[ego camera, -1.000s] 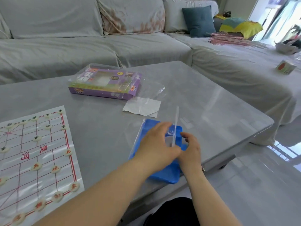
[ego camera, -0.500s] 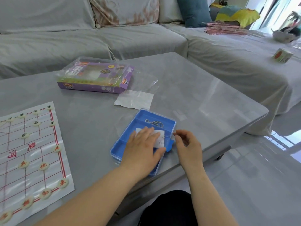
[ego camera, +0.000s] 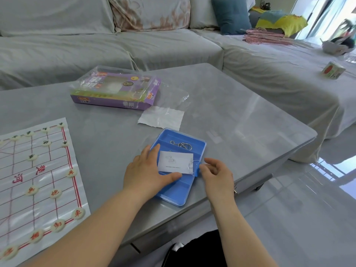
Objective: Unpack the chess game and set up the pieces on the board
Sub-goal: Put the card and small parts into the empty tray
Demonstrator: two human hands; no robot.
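The chess board, pieces set on it, lies at the left of the desk, cut off by the frame edge. The left grip rests flat, released, on the closed blue box. The right grip curls by its latch; whether it is pinching, I cannot tell.

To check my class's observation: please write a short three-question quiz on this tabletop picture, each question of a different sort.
1. True or false: round pieces lie on the chess sheet.
2. What shows in the far compartment of the blue box? A) metal rings B) dice C) coins
3. Which hand rests on the box's left side?

Key
1. True.
2. A.
3. The left hand.
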